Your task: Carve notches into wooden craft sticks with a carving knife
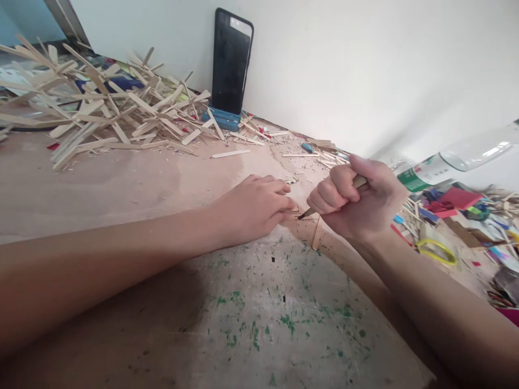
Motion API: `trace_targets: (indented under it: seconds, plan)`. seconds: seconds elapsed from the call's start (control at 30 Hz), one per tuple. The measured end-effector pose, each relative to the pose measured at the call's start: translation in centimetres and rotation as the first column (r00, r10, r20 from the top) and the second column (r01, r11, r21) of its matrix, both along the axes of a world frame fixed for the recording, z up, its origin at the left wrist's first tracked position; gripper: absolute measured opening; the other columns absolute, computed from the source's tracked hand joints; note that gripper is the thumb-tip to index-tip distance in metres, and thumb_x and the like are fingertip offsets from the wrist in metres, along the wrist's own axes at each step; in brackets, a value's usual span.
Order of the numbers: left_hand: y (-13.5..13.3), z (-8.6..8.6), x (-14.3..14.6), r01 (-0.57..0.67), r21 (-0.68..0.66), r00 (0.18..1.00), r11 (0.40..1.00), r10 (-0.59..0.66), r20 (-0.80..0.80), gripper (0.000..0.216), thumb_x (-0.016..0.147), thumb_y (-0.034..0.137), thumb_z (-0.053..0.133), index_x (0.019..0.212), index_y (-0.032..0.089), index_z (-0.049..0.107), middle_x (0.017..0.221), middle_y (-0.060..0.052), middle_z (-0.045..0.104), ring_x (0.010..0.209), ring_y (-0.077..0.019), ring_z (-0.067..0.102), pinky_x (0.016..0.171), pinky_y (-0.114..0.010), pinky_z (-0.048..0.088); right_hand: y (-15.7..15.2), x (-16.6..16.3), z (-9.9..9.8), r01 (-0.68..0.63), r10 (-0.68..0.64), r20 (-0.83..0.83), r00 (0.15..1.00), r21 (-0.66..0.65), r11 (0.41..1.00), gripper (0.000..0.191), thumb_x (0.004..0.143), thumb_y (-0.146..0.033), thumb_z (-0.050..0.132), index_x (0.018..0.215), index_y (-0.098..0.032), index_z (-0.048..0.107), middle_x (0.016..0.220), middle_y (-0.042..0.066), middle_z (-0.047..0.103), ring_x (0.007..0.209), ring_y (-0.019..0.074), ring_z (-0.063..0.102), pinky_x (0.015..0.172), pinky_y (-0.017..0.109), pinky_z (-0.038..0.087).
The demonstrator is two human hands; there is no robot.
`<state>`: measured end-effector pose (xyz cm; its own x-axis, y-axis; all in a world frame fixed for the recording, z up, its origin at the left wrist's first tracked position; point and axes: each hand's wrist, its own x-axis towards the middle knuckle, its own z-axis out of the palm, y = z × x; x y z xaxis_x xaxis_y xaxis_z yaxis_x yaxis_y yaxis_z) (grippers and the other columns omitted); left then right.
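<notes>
My right hand (354,197) is a closed fist around a wooden-handled craft knife (358,182), its dark blade tip pointing left and down onto the board. My left hand (253,208) lies palm down with fingers curled, pressing a small flat wooden stick piece (295,210) against the worn board (259,302) right at the blade tip. Another short stick (315,236) lies just below the knife, under my right hand.
A big heap of wooden sticks (93,108) fills the back left. A black phone (231,62) stands in a blue holder against the wall. A clear plastic bottle (458,159) lies at the right, above coloured scraps and a yellow band (436,249).
</notes>
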<state>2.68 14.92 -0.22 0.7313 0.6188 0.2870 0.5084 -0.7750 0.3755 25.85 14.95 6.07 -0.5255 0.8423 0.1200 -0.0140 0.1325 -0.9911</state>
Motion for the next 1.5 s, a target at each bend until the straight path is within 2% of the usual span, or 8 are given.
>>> trace_targets:
  seconds: [0.13,0.3,0.37,0.6,0.93,1.17,1.3,1.5]
  plan:
    - [0.0,0.1,0.1,0.015,0.015,1.000,1.000,-0.015,0.024,0.036,0.120,0.017,0.062,0.137,0.026,0.093,0.147,-0.012,0.086,0.135,-0.0319,0.080,0.124,-0.052,0.059,0.1,0.2,0.2,-0.042,0.043,-0.017,0.999,0.006,0.999,0.074,0.114,-0.056,0.066,0.059,-0.026,0.026,0.057,-0.005,0.010,0.053,0.0155,0.011,0.054,0.038,0.024]
    - [0.0,0.0,0.2,0.049,0.036,0.998,0.998,-0.050,0.035,0.035,0.119,0.016,0.061,0.112,0.025,0.094,0.143,-0.010,0.087,0.130,-0.0317,0.081,0.120,-0.051,0.060,0.7,0.0,-0.1,-0.141,0.142,-0.091,0.986,0.023,0.990,0.067,0.113,-0.053,0.060,0.059,-0.027,0.028,0.054,-0.006,0.010,0.050,0.0143,0.011,0.050,0.036,0.022]
    - [0.1,-0.1,0.1,0.062,0.046,0.997,0.997,-0.063,0.038,0.033,0.118,0.017,0.063,0.109,0.025,0.093,0.142,-0.010,0.088,0.127,-0.0315,0.081,0.118,-0.051,0.060,0.8,-0.1,-0.3,-0.160,0.162,-0.110,0.981,0.023,0.987,0.065,0.112,-0.050,0.060,0.060,-0.027,0.029,0.054,-0.006,0.009,0.049,0.0138,0.010,0.050,0.036,0.022]
    - [0.3,-0.4,0.0,0.072,0.075,0.996,0.995,-0.076,0.043,0.031,0.117,0.017,0.065,0.109,0.025,0.093,0.138,-0.008,0.089,0.123,-0.0296,0.080,0.114,-0.048,0.060,0.8,0.1,0.0,-0.182,0.182,-0.116,0.976,0.012,0.983,0.066,0.114,-0.050,0.066,0.061,-0.027,0.033,0.056,-0.007,0.012,0.051,0.0137,0.012,0.051,0.036,0.022]
    - [0.5,-0.8,-0.1,0.077,0.091,0.995,0.993,-0.082,0.054,0.032,0.116,0.017,0.064,0.114,0.026,0.094,0.138,-0.009,0.088,0.121,-0.0296,0.079,0.111,-0.047,0.060,0.6,0.0,0.1,-0.206,0.206,-0.079,0.975,0.007,0.979,0.071,0.115,-0.054,0.069,0.061,-0.026,0.032,0.054,-0.006,0.013,0.051,0.0128,0.012,0.050,0.035,0.021]
    - [0.5,-0.7,0.0,0.066,0.076,0.996,0.995,-0.070,0.052,0.030,0.114,0.017,0.068,0.113,0.026,0.096,0.139,-0.010,0.087,0.124,-0.0311,0.080,0.113,-0.049,0.060,0.2,-0.9,-0.1,-0.140,0.139,-0.080,0.987,-0.004,0.990,0.074,0.107,-0.053,0.078,0.059,-0.027,0.028,0.055,-0.007,0.010,0.050,0.0118,0.008,0.048,0.035,0.016]
    - [0.5,-0.5,0.0,0.060,0.059,0.997,0.996,-0.062,0.039,0.029,0.110,0.015,0.070,0.114,0.027,0.097,0.139,-0.010,0.088,0.124,-0.0323,0.080,0.110,-0.049,0.061,-0.6,-1.2,-0.3,-0.105,0.106,-0.098,0.989,0.018,0.994,0.073,0.105,-0.046,0.081,0.058,-0.025,0.028,0.054,-0.007,0.011,0.048,0.0112,0.010,0.048,0.035,0.016]
    - [0.6,-0.5,0.1,0.052,0.051,0.998,0.997,-0.054,0.040,0.031,0.112,0.016,0.068,0.113,0.027,0.097,0.138,-0.010,0.088,0.125,-0.0325,0.080,0.111,-0.049,0.061,-0.6,-1.2,-0.4,-0.077,0.079,-0.107,0.991,0.020,0.997,0.071,0.107,-0.046,0.077,0.059,-0.025,0.028,0.056,-0.007,0.011,0.050,0.0113,0.008,0.048,0.034,0.016]
